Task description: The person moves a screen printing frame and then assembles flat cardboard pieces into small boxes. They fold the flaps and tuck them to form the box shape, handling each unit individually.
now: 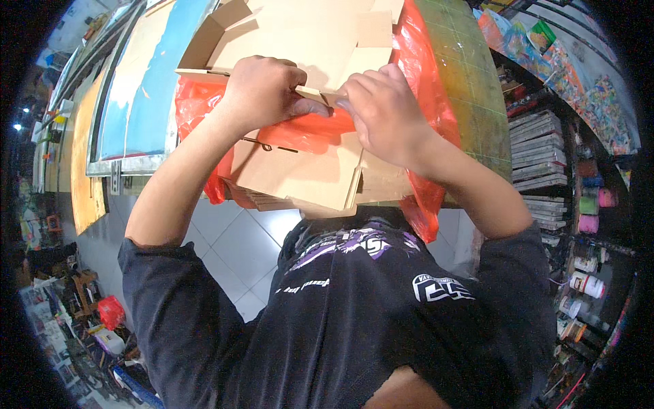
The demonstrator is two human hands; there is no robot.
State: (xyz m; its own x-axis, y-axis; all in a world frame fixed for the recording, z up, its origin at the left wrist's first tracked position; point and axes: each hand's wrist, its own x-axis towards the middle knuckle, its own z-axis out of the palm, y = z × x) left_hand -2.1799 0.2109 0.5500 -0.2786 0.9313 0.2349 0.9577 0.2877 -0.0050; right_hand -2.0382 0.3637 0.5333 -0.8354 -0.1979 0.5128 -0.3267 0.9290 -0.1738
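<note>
A brown cardboard box (300,41), partly folded with some side flaps standing up, lies in front of me on the table. My left hand (266,90) is closed on its near edge, the thumb pointing inward. Close beside it, my right hand (381,112) pinches the same edge, fingers bent over the board. Under the box spreads a red plastic bag (426,75). Nearer to my body rests a stack of flat cardboard sheets (293,170) with cut slots. My palms hide part of the folded edge.
A framed screen (153,88) with a blue surface leans at the left. To the right, the greenish table top (473,82) shows grid lines. Stacked frames (538,150) fill a rack beyond it, near several bottles and jars (587,285). Pale floor tiles (235,238) show below.
</note>
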